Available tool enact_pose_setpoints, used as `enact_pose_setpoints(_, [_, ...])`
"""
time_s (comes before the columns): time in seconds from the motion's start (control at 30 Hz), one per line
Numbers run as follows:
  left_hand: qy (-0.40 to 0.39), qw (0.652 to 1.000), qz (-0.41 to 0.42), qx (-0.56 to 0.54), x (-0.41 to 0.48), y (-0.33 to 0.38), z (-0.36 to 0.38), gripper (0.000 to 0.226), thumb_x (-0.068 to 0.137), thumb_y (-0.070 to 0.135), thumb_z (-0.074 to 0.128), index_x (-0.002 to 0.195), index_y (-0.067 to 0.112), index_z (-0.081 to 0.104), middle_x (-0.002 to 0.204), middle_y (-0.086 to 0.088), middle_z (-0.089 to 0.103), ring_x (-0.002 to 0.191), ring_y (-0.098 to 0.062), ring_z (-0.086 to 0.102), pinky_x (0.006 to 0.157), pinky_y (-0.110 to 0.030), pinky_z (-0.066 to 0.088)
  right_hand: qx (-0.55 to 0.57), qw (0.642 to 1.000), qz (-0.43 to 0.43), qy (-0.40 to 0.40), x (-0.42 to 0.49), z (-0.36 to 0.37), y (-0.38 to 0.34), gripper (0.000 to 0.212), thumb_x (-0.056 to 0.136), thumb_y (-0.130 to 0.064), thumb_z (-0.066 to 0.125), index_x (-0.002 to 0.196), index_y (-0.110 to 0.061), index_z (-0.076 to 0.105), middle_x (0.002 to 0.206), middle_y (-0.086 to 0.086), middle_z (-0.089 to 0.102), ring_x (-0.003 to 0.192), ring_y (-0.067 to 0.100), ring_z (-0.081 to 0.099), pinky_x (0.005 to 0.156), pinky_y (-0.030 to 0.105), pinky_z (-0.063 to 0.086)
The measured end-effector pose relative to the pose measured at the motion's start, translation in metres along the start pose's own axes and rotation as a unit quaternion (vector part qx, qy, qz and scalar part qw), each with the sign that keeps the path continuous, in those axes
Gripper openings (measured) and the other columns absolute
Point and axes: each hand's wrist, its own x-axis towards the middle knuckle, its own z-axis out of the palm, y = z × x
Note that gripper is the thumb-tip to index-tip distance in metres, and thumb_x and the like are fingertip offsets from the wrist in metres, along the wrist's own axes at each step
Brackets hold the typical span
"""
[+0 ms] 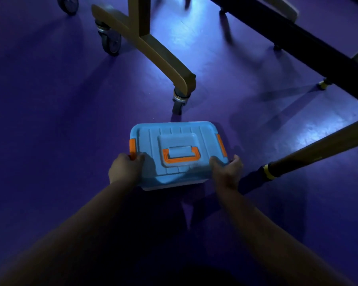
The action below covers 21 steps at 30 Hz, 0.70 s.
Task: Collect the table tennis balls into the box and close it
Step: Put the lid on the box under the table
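Both forearms reach forward to the blue lidded box [179, 153] on the purple floor [50, 120], left hand [125, 168] and right hand [227, 172] gripping its near corners beside the orange side latches [132, 147], its long axis running left–right between them.

I have both bare forearms stretched forward and down, each hand at one short end of the box [179, 153]. My left hand [124, 168] curls around the box's left near corner, thumb on top by the orange latch [132, 147]. My right hand [227, 170] clasps the right near corner, fingers wrapped over the edge.
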Motion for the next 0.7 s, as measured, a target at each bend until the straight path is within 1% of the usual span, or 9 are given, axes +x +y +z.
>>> enact_pose_setpoints(0.1, [-0.022,0.999,-0.018,-0.036,-0.009,0.014,0.023,0.047,0.09,0.043,0.052,0.108,0.0,0.059,0.101,-0.016,0.063,0.097,-0.036,0.061,0.076,-0.036,0.044,0.057,0.992,0.111,0.023,-0.003,0.002,-0.001,0.067,0.074,-0.033,0.075,0.119,0.01,0.05,0.118,0.023,0.055,0.112,0.036,0.053,0.094,0.039,0.042])
enact_pose_setpoints(0.2, [-0.039,0.995,-0.03,-0.081,-0.018,0.033,0.053,0.051,0.088,0.044,0.056,0.111,-0.002,0.059,0.111,-0.021,0.064,0.104,-0.037,0.06,0.081,-0.036,0.045,0.098,0.985,0.131,-0.048,-0.004,0.007,-0.005,0.052,0.07,-0.04,0.075,0.095,0.004,0.064,0.094,0.015,0.068,0.093,0.029,0.065,0.079,0.041,0.052])
enact_pose_setpoints(0.3, [-0.072,0.985,-0.059,-0.146,-0.03,0.048,0.079,0.059,0.08,0.048,0.063,0.111,-0.002,0.062,0.111,-0.021,0.065,0.105,-0.034,0.062,0.083,-0.038,0.049,0.125,0.979,0.127,-0.097,0.006,0.01,-0.008,0.033,0.073,-0.021,0.074,0.098,-0.001,0.07,0.096,0.014,0.072,0.088,0.023,0.069,0.074,0.039,0.055])
enact_pose_setpoints(0.4, [-0.114,0.959,-0.074,-0.248,-0.032,0.056,0.095,0.067,0.062,0.057,0.07,0.103,0.003,0.066,0.095,-0.011,0.071,0.088,-0.027,0.068,0.08,-0.04,0.056,0.093,0.984,0.129,-0.081,0.026,0.002,-0.011,0.021,0.074,-0.017,0.072,0.09,-0.005,0.064,0.103,0.015,0.069,0.091,0.028,0.066,0.079,0.043,0.055])
enact_pose_setpoints(0.47, [-0.165,0.926,-0.066,-0.334,-0.029,0.059,0.104,0.044,0.074,0.042,0.071,0.088,0.001,0.067,0.08,-0.008,0.068,0.071,-0.022,0.066,0.072,-0.038,0.058,0.067,0.987,0.13,-0.073,0.04,-0.004,-0.013,0.024,0.076,-0.022,0.07,0.088,-0.003,0.062,0.098,0.013,0.066,0.09,0.027,0.064,0.08,0.043,0.053])
enact_pose_setpoints(0.5, [-0.182,0.912,-0.057,-0.362,-0.027,0.062,0.106,0.028,0.083,0.029,0.067,0.081,0.001,0.065,0.076,-0.009,0.065,0.068,-0.02,0.062,0.067,-0.035,0.056,0.064,0.987,0.126,-0.069,0.046,-0.007,-0.014,0.031,0.077,-0.022,0.07,0.095,0.002,0.064,0.097,0.015,0.067,0.089,0.026,0.064,0.077,0.042,0.052])
enact_pose_setpoints(0.57, [-0.198,0.908,-0.04,-0.366,-0.021,0.066,0.108,0.017,0.089,0.009,0.056,0.075,0.001,0.061,0.076,-0.014,0.061,0.07,-0.021,0.058,0.065,-0.031,0.052,0.073,0.987,0.12,-0.071,0.059,-0.01,-0.015,0.037,0.079,-0.019,0.069,0.104,0.008,0.065,0.097,0.016,0.067,0.088,0.025,0.064,0.072,0.041,0.05])
enact_pose_setpoints(0.63, [-0.221,0.9,-0.03,-0.375,-0.015,0.07,0.111,0.009,0.087,-0.002,0.052,0.089,-0.002,0.061,0.083,-0.017,0.061,0.077,-0.024,0.058,0.072,-0.033,0.052,0.062,0.988,0.122,-0.078,0.07,-0.012,-0.015,0.038,0.08,-0.018,0.067,0.107,0.009,0.063,0.095,0.014,0.064,0.088,0.024,0.062,0.071,0.039,0.049])
enact_pose_setpoints(0.7, [-0.236,0.892,-0.037,-0.382,-0.009,0.07,0.115,0.026,0.084,-0.005,0.055,0.109,-0.002,0.056,0.096,-0.018,0.063,0.086,-0.025,0.061,0.084,-0.039,0.053,0.061,0.985,0.134,-0.091,0.082,-0.01,-0.011,0.048,0.073,-0.025,0.068,0.107,0.008,0.063,0.096,0.014,0.066,0.089,0.027,0.065,0.075,0.043,0.055])
